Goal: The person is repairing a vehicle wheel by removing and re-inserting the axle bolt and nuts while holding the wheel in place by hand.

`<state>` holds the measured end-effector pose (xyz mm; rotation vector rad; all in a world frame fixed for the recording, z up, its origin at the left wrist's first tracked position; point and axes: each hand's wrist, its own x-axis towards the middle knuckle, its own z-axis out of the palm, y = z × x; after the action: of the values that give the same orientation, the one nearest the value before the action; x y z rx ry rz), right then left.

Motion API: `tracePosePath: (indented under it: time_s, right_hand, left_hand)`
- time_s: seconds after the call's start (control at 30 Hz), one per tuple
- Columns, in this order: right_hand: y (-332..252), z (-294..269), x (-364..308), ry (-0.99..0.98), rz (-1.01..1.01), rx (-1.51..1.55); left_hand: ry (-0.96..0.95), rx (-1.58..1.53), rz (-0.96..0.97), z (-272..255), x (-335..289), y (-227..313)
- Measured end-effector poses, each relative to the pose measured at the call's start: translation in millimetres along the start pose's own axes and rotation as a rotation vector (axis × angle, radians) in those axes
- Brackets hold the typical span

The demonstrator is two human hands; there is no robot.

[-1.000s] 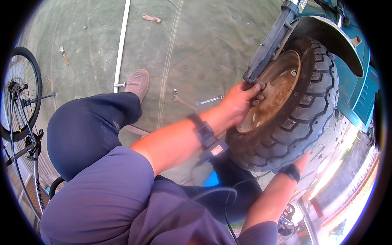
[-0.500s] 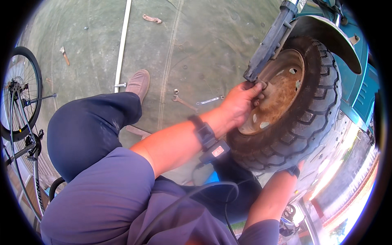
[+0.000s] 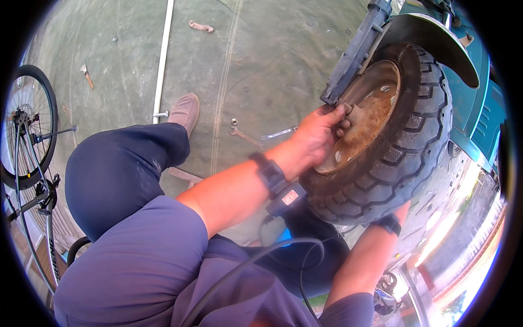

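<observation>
A knobby black tire on a rusty steel rim stands at the right, beneath a pale curved fender. My left hand is at the hub, where the dark fork leg ends. Its thumb and curled fingers close on the axle end, just below the fork tip. The fork tip and the axle end lie close together; whether they are joined cannot be made out. My right forearm reaches up behind the tire's near side, which hides that hand and its fingers.
Two wrenches, one rusty and one shiny, lie on the green ground sheet beside a nut. A white pole runs past my shoe. A bicycle stands left; a teal vehicle body rises right.
The wheel and fork have shifted slightly left in view, and the rim's holes sit in different places, so the wheel has turned. My left hand keeps its hold; more of my right wrist shows.
</observation>
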<state>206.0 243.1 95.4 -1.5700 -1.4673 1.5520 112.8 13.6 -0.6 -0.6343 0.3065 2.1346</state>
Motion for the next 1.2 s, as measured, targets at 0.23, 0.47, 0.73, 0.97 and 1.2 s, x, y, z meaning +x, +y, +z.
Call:
tracePosePath:
  time_s: [0.23,0.47,0.73,0.97,1.2]
  right_hand:
    - [-2.8,14.1,12.7,-0.022,0.006,-0.018]
    - [-1.8,10.6,7.8,-0.037,0.017,-0.009]
    - [-29.6,-23.5,-26.5,0.014,-0.085,0.132]
    - [7.0,4.5,-25.9,-0.023,-0.109,-0.240]
    - [-1.6,15.2,-15.9,-0.070,0.014,-0.026]
  left_hand:
    - [0.005,-0.005,-0.008,-0.5,-1.3,3.4]
    - [0.004,0.009,-0.019,-1.1,-2.1,5.4]
    - [-0.001,-0.001,-0.020,-3.0,-1.6,9.5]
    - [-0.018,-0.012,-0.031,-4.3,-0.5,5.3]
    - [-0.014,0.018,-0.032,-3.7,-1.3,9.3]
